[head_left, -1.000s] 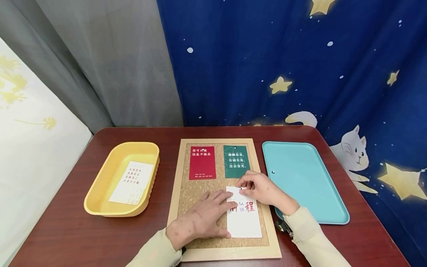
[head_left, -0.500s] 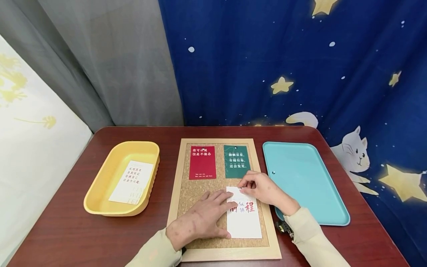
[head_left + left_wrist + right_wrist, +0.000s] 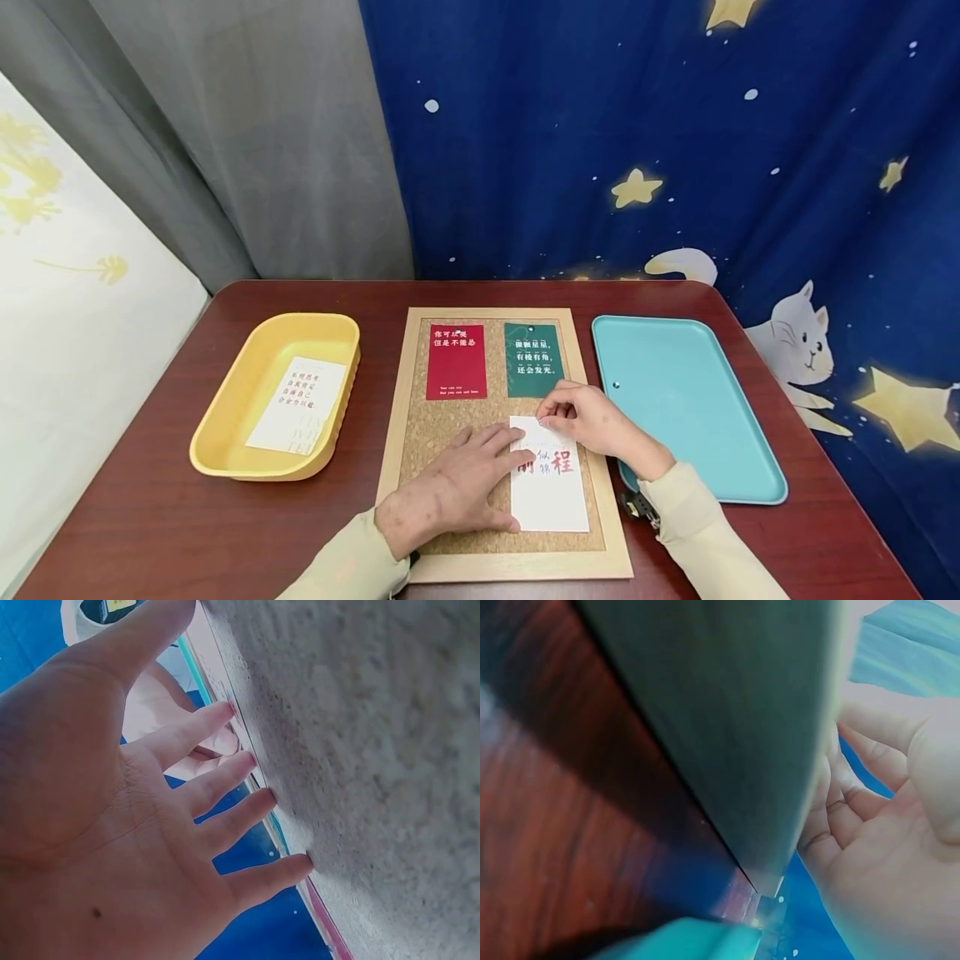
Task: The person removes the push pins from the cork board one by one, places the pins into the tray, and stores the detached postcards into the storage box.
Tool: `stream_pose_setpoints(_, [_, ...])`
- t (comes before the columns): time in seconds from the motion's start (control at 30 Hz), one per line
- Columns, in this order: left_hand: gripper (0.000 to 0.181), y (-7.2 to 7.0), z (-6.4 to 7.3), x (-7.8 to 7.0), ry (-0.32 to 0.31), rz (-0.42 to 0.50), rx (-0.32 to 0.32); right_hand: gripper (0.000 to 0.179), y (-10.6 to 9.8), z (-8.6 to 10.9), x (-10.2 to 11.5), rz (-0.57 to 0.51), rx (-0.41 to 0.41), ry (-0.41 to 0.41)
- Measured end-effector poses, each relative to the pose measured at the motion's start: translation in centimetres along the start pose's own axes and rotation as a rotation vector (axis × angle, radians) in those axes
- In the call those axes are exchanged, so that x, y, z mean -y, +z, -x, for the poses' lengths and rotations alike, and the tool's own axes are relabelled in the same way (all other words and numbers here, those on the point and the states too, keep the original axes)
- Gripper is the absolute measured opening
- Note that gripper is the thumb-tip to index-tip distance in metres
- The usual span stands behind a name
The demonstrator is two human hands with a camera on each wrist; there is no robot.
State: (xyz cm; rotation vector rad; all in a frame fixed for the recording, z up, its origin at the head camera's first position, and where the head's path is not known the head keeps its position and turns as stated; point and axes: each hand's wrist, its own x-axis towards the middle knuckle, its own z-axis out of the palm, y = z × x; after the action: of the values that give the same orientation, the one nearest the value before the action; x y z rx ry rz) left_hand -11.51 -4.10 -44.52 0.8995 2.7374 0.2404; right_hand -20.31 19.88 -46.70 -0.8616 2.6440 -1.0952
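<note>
A white card with red and blue characters lies on the lower right of a wood-framed cork board. My left hand is spread flat, with fingertips on the card's left edge and the thumb at its lower left. In the left wrist view its fingers are straight against the board. At the card's top edge my right hand pinches a small thumbtack, mostly hidden by the fingertips. Above, a red card and a green card each have a tack near the top.
To the left stands a yellow basin holding another white card. A light blue tray lies right of the board, with one small tack near its left edge. The dark red table ends at curtains behind.
Both hands keep their places on the card. The small dark spot seen at the right fingertips a second ago is now covered by the fingers. The view has shifted slightly.
</note>
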Motion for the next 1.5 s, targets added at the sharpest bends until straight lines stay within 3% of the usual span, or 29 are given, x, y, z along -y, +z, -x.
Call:
stream_pose_setpoints(1.0, [0.085,-0.88,-0.55,0.79,-0.008,0.032,0.012,0.009,-0.45,-0.76,0.00,-0.010,-0.015,0.002])
stream_pose_setpoints(1.5, [0.085,-0.14,-0.19,0.23,-0.002,0.025,0.016,0.008,0.21,0.08,-0.08,-0.014,-0.006,0.019])
